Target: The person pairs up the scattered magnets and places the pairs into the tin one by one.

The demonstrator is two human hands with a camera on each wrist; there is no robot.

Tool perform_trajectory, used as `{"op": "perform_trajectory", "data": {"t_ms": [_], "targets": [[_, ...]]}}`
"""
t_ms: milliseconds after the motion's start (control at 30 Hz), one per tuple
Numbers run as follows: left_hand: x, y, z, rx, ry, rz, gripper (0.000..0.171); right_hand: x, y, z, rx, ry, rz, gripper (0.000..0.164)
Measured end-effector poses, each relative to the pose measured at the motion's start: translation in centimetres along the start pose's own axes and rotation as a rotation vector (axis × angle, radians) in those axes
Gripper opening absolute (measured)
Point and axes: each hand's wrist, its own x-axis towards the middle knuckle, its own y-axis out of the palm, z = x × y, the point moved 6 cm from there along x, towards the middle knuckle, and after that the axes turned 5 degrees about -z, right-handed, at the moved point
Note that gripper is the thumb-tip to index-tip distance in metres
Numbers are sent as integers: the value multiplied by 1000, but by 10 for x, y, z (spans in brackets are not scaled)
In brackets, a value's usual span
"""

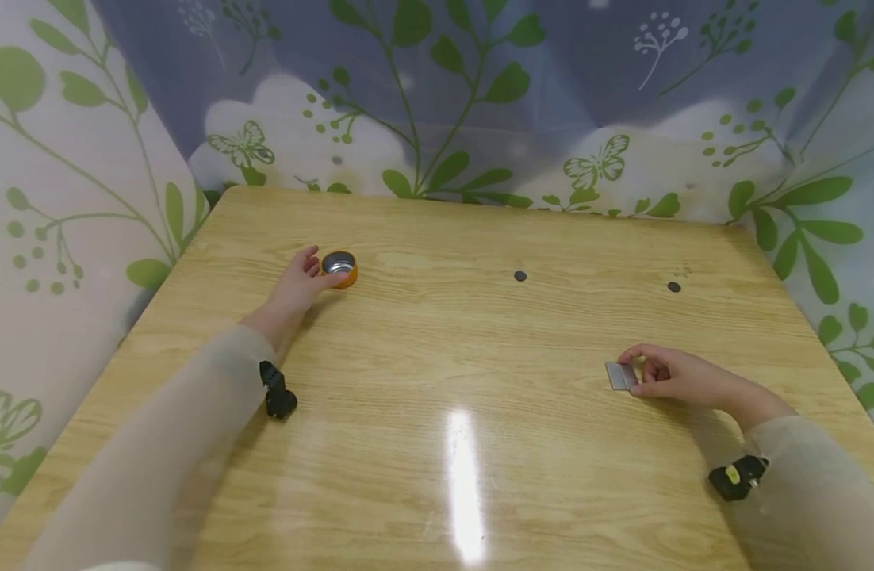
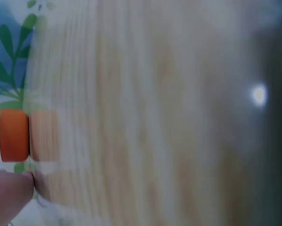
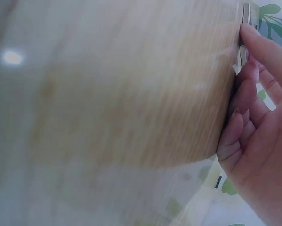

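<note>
A small round orange container (image 1: 349, 277) with a shiny metal inside stands at the left of the table. My left hand (image 1: 299, 279) is spread beside it, the thumb overlapping its near side in the head view and the other fingers raised to its left. In the left wrist view a gap shows between the thumb (image 2: 11, 193) and the orange wall. On the right, a flat grey square piece (image 1: 618, 377) with a seam down its middle lies at the tabletop. My right hand (image 1: 683, 379) pinches its edges between thumb and index finger, the other fingers curled under.
Two small dark discs lie toward the back of the wood-grain table (image 1: 423, 333): one disc (image 1: 520, 276) right of centre, another disc (image 1: 674, 287) farther right. Leaf-patterned curtain (image 1: 451, 95) hangs along the back and both sides. Each sleeve carries a black wrist camera (image 1: 278, 396).
</note>
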Motion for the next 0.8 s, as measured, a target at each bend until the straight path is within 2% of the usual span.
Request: {"op": "perform_trajectory", "data": {"t_ms": [167, 333, 467, 567, 700, 800], "targets": [[7, 1, -4, 62, 68, 99, 91, -1, -1, 2, -17, -19, -18, 36], [9, 0, -2, 83, 111, 161, 84, -5, 1, 9, -146, -30, -69, 45], [11, -1, 1, 103, 124, 186, 82, -6, 2, 17, -303, -38, -125, 53], [13, -1, 2, 111, 135, 192, 79, -4, 2, 24, -394, -87, -159, 48], [15, -1, 2, 126, 153, 195, 74, 0, 0, 31, -441, -139, -180, 38], [15, -1, 1, 141, 169, 200, 71, 2, -1, 30, -426, -109, -177, 35]]}}
